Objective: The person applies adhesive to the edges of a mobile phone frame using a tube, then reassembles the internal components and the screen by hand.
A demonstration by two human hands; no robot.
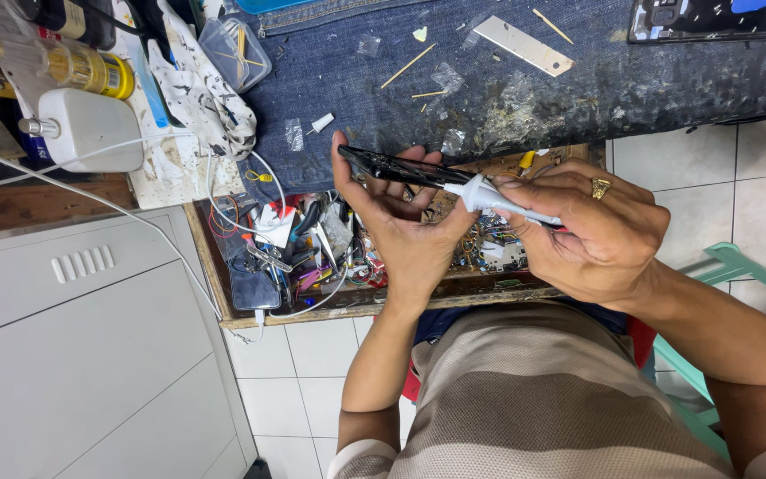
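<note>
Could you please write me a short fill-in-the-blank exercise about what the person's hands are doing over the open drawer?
1. The left hand holds a slim ____ phone frame.
2. The right hand grips a white glue tube, its tip against the ____.
3. A gold ____ sits on a finger of the right hand.
4. Below both hands is an open wooden drawer full of ____ and small parts.

Missing words: black; frame; ring; wires

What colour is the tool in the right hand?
White tool, red at its rear; head view.

Black phone frame (401, 167); white tool (500, 200); dark blue denim cloth (578, 80); gold ring (600, 187); chair (738, 266) seemingly mint green.
</note>
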